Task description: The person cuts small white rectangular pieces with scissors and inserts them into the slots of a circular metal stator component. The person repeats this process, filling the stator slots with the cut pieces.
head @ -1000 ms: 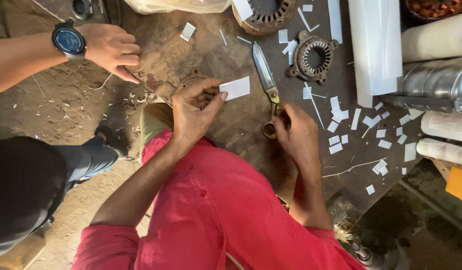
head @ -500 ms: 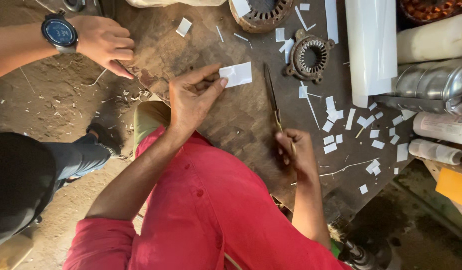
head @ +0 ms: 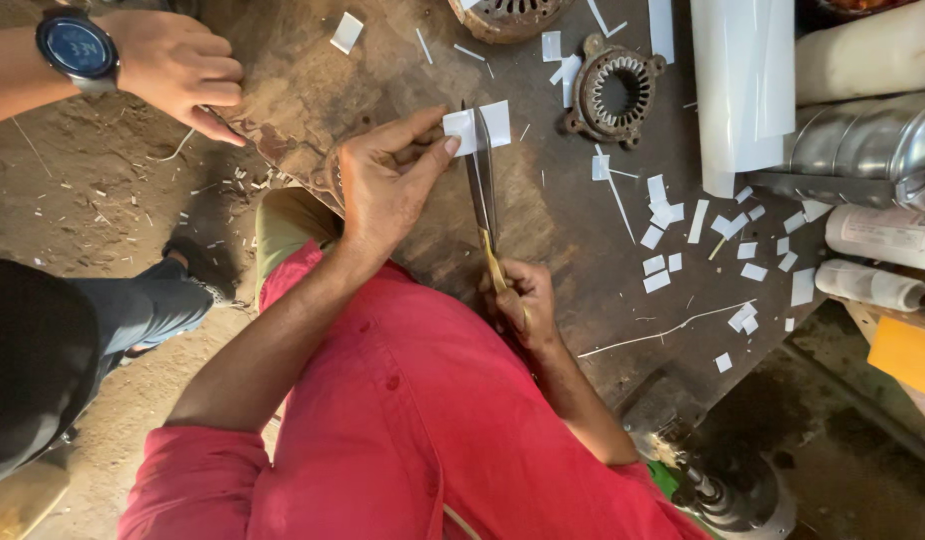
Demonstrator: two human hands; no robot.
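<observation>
Our left hand (head: 388, 180) pinches a small white paper piece (head: 480, 128) over the dark worktop (head: 573, 250), while our right hand (head: 518, 305) is closed around the scissors (head: 481, 190), blades meeting the paper. Best bet here, we reckon: keep the paper taut and snip slow and straight. Cut white strips (head: 703, 225) litter the area near a metal stator ring (head: 615, 92). Someone else's hand with a wristwatch (head: 173, 65) rests at the edge.
</observation>
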